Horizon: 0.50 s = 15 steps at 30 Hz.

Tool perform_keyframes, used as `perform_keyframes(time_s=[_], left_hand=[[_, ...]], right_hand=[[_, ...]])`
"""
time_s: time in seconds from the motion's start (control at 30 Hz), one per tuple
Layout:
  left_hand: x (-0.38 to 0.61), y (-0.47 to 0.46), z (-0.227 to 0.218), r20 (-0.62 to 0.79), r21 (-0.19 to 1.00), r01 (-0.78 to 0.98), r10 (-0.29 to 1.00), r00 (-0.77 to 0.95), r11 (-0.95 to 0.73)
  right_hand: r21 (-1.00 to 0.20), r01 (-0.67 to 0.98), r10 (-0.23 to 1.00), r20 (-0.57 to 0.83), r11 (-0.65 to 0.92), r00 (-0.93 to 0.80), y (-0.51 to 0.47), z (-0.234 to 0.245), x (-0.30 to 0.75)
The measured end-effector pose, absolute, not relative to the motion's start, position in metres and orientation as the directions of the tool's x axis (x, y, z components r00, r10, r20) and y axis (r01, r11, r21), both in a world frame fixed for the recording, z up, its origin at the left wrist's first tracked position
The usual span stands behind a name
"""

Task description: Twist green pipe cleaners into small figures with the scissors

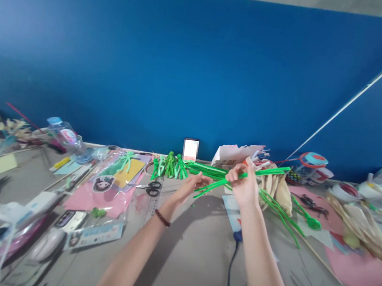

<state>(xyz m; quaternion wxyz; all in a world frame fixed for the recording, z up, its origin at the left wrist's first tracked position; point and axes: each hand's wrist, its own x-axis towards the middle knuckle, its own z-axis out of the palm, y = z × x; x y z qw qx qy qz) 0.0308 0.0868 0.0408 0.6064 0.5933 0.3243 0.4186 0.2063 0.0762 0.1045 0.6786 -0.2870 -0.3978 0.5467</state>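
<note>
My right hand [245, 185] is closed in a pinch on a bright green pipe cleaner [270, 171] that stretches up and to the right. My left hand [193, 185], with a dark bead bracelet on the wrist, has its fingers curled at the lower end of the green stems [210, 186]. More loose green pipe cleaners [205, 168] lie on the table just behind both hands. A row of twisted green pipe-cleaner pieces [170, 166] stands to the left of them.
Black scissors [150, 187] and a ruler lie left of my hands, beside pink paper [82, 200]. Dried husks [276, 188], a torn box [234, 154], a phone [190, 150], a plastic bottle [65, 136] and a black cable [232, 265] crowd the grey table.
</note>
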Motion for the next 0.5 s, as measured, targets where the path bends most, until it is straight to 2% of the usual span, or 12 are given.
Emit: perform_keyframes(time_s=[0.03, 0.1, 0.2, 0.33, 0.4, 0.5], left_hand=[[0.025, 0.083, 0.047, 0.076, 0.986, -0.164, 0.855, 0.513, 0.010], [0.012, 0.078, 0.053, 0.037, 0.986, -0.157, 0.849, 0.527, 0.055], [-0.005, 0.076, 0.045, -0.045, 0.992, -0.078, 0.872, 0.487, 0.095], [-0.023, 0.073, 0.012, -0.051, 0.999, 0.018, 0.921, 0.387, 0.048], [-0.029, 0.069, -0.007, 0.002, 0.998, 0.062, 0.972, 0.236, -0.017], [-0.033, 0.062, -0.027, 0.221, 0.962, 0.165, 0.975, -0.014, -0.215]], right_hand=[[-0.857, -0.473, 0.977, 0.209, 0.205, 0.046, 0.078, 0.100, 0.201], [-0.914, -0.369, 0.983, 0.186, 0.169, -0.010, 0.081, 0.091, 0.191], [-0.980, -0.166, 0.992, 0.122, 0.113, -0.043, 0.086, 0.077, 0.182], [-0.999, 0.043, 0.981, 0.004, 0.012, -0.193, 0.090, 0.063, 0.180], [-0.997, 0.080, 0.955, -0.022, 0.002, -0.294, 0.090, 0.061, 0.181], [-0.999, 0.053, 0.945, -0.027, -0.010, -0.326, 0.089, 0.061, 0.184]])
